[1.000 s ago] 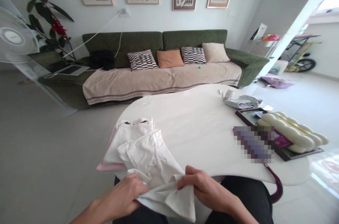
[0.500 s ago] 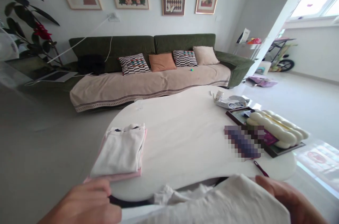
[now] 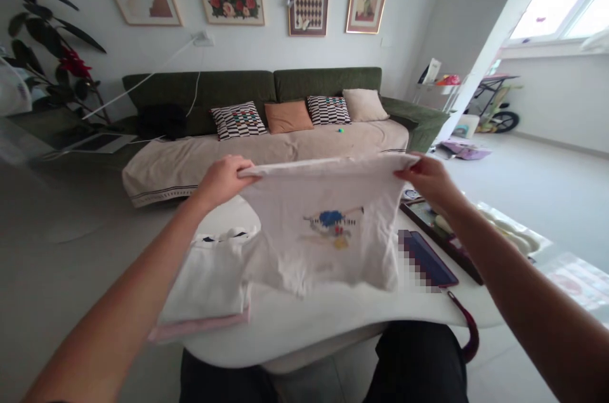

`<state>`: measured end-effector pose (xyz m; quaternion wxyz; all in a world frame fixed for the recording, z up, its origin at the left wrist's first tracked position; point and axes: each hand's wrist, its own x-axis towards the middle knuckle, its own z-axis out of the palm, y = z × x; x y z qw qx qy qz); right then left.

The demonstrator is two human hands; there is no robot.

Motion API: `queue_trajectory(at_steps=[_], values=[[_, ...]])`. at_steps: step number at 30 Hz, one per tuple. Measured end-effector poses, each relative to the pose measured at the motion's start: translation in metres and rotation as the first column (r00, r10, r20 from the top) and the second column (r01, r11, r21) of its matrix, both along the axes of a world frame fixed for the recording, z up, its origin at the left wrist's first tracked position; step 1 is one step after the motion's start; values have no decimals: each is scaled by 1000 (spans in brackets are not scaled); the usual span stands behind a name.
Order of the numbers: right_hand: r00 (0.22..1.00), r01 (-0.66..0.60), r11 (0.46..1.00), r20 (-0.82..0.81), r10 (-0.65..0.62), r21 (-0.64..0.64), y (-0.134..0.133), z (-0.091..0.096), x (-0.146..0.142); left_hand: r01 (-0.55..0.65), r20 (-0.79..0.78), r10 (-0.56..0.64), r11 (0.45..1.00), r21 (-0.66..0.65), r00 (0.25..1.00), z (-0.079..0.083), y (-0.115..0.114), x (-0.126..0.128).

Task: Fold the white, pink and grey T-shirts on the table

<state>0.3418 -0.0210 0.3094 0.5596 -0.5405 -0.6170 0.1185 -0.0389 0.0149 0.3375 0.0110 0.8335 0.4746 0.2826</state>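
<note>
I hold a white T-shirt [image 3: 323, 231] with a small blue and yellow print stretched out in the air above the white table [image 3: 304, 327]. My left hand [image 3: 223, 179] pinches one end of its upper edge, and my right hand [image 3: 425, 178] pinches the other end. The shirt's lower part hangs down and touches the tabletop. To the left, under my left arm, a folded white garment lies on a folded pink one as a stack [image 3: 207, 289].
A dark tray [image 3: 428, 225] with a cream bumpy object [image 3: 509, 231] sits on the table's right, and a dark flat item [image 3: 431, 260] with a maroon strap lies beside it. A green sofa [image 3: 266, 117] with cushions stands behind the table. Bare floor lies to the left and right.
Both hands rose from my lap and moved apart, lifting the white T-shirt and spreading it out over the table. The folded stack stayed in place.
</note>
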Motion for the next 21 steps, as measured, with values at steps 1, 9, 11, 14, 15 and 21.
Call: queue_trajectory(at_steps=[1,9,11,14,15,21], values=[[999,38,997,-3,-38,64,6,8,7,-21,41,17,993,115,999,8,-1,3],[979,93,995,179,-100,46,-26,-83,52,160,81,-155,985,-61,985,-64,-43,35],[959,92,992,277,-64,-89,-39,-132,61,192,7,-195,958,-215,981,-111,-56,43],[891,77,923,441,105,-376,-59,-192,76,232,-134,-311,882,-411,941,-175,-81,50],[866,47,890,463,191,-454,-65,-206,80,250,-170,-367,844,-475,915,-192,-89,50],[780,43,839,543,310,-542,-69,-231,63,326,-41,-424,752,-572,905,-238,-88,60]])
